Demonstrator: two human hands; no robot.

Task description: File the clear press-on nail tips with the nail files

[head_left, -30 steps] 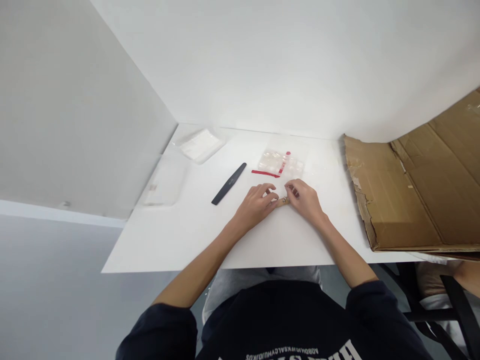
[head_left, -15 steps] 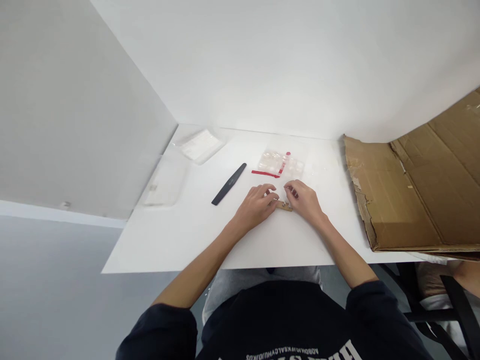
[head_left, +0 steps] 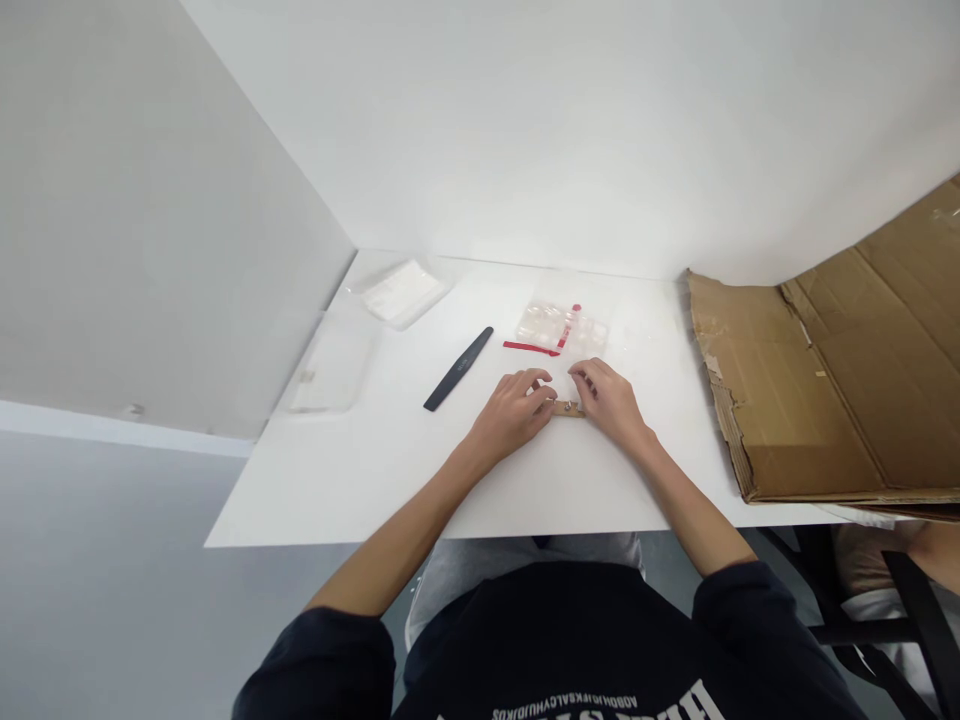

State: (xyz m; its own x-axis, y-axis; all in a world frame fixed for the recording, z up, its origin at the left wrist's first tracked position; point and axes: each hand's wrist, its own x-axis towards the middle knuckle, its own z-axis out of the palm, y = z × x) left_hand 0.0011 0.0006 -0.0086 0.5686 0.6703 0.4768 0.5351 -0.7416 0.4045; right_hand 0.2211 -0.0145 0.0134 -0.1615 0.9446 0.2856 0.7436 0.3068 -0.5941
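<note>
By judgement, somewhere in the middle of fine work with left hand [head_left: 512, 408] and right hand [head_left: 609, 397], and with nothing visible to call a finished result. Done, as far as visible: small tan strip [head_left: 568, 410] placed near the centre of the frame, between left hand and right hand, low over the white desk [head_left: 420, 480] or directly on it, cannot tell which. Also present along the strip: tiny shiny bits [head_left: 568, 406]. Left to do: impossible to judge exactly, because of bits too small for counting or for telling fixed from loose. In look, narrow, straight and wood-like in colour, with left end hidden by left hand and right end partly covered by right hand. Grip of left hand: bent, with thumb and forefinger slightly apart, close to the left end; cannot tell about real pinching of the strip. Grip of right hand: thumb and forefinger near together, just above the right end; cannot tell about any tiny piece inside. Farther up in the frame, clear packet [head_left: 538, 322] with red strip [head_left: 531, 347]; left of the centre, dark file-like tool [head_left: 459, 368], well apart from the hands; on the right side, cardboard box [head_left: 817, 400]
</note>
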